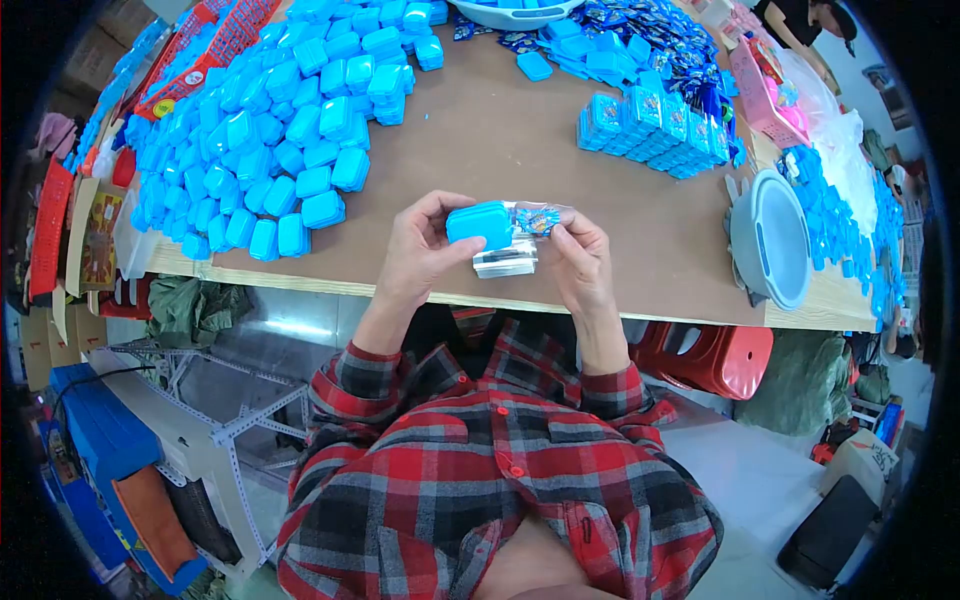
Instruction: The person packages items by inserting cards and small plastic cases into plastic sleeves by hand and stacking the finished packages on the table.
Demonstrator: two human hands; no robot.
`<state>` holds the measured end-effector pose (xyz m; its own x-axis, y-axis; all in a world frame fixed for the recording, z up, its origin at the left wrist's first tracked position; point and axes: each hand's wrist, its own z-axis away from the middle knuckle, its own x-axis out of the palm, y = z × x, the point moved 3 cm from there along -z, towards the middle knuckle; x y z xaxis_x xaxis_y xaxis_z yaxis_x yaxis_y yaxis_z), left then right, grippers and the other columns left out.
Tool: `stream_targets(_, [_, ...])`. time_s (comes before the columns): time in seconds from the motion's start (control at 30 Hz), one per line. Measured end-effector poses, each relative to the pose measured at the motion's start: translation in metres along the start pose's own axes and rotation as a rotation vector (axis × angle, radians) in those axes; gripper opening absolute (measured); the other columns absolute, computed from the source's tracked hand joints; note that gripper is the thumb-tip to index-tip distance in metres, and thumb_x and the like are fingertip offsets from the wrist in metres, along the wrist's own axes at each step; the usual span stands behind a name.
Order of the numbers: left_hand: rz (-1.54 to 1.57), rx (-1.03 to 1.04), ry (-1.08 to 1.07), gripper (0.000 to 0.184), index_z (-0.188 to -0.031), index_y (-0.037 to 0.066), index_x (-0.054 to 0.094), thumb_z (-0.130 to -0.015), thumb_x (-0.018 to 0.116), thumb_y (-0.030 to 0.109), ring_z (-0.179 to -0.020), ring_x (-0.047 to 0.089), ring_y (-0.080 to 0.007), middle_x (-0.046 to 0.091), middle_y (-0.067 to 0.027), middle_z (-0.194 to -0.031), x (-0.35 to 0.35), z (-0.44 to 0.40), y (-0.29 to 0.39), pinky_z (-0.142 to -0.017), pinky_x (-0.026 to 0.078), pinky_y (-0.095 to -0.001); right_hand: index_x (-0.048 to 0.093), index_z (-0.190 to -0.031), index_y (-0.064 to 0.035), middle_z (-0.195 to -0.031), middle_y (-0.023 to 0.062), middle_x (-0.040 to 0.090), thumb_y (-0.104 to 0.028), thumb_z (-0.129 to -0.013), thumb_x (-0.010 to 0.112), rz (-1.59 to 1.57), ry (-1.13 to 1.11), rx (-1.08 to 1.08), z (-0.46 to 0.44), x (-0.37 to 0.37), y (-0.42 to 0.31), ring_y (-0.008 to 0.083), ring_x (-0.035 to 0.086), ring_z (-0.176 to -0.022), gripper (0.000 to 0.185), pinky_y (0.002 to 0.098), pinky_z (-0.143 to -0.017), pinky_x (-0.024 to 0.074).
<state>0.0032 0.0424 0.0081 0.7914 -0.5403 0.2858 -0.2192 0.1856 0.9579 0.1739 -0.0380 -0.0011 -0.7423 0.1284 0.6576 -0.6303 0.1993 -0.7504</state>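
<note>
My left hand (425,245) is closed around a small blue plastic box (479,225), thumb on its near edge and fingers behind it. With thumb and forefinger, my right hand (582,255) pinches a small printed packet (537,221) in blue and mixed colours, right beside the box. Whether the packet touches the box I cannot tell. Below both hands, at the table edge, lies a stack of shiny clear plastic sleeves (505,262), partly covered by the box.
A large heap of blue boxes (285,160) covers the table's left. Stacked boxes with printed lids (655,130) stand at the right, before a pile of dark blue packets (650,35). A pale blue basin (778,240) sits at the right edge; a red stool (735,360) is below.
</note>
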Motion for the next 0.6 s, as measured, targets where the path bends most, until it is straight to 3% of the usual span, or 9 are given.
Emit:
stream_targets(0.17, [-0.071,-0.053,-0.069,0.049,-0.116,0.0,0.056,-0.068,0.068,-0.005,-0.092,0.056,-0.0164,0.061,-0.0104,-0.106,-0.002,0.0,-0.002,-0.085,0.045,-0.0267,0.063,-0.098,0.0008,-0.105,0.0161,0.065,0.001,-0.087,0.052,0.099,-0.041,-0.007,0.003,-0.016,0.005,0.022,0.057,-0.107,0.015,0.0354,-0.098,0.0405])
stream_targets(0.33, [-0.043,0.02,-0.091,0.055,-0.118,-0.001,0.055,-0.065,0.068,-0.006,-0.093,0.056,-0.0174,0.061,-0.0095,-0.107,0.007,-0.003,0.002,-0.085,0.045,-0.0268,0.066,-0.089,0.0007,-0.106,0.0169,0.066,0.004,-0.083,0.053,0.425,-0.097,-0.095,0.002,-0.006,-0.007,0.0232,0.057,-0.106,0.014,0.037,-0.103,0.0361])
stream_targets(0.5, [-0.029,-0.065,-0.178,0.059,-0.121,0.0,0.054,-0.064,0.068,-0.006,-0.097,0.056,-0.0185,0.059,-0.01,-0.112,0.007,-0.002,0.004,-0.088,0.044,-0.0271,0.066,-0.087,0.0032,-0.102,0.0159,0.068,0.001,-0.081,0.056,0.44,-0.161,-0.155,0.0,-0.019,-0.005,0.0187,0.06,-0.098,0.012,0.041,-0.112,0.0283])
stream_targets(0.6, [-0.087,0.007,-0.219,0.06,-0.122,0.0,0.053,-0.064,0.068,-0.006,-0.1,0.055,-0.0187,0.058,-0.0103,-0.114,0.006,-0.006,0.001,-0.089,0.044,-0.0273,0.066,-0.086,0.0037,-0.104,0.0163,0.068,0.002,-0.081,0.057,0.473,-0.176,-0.168,-0.001,-0.016,-0.008,0.0189,0.059,-0.098,0.011,0.0386,-0.108,0.0321])
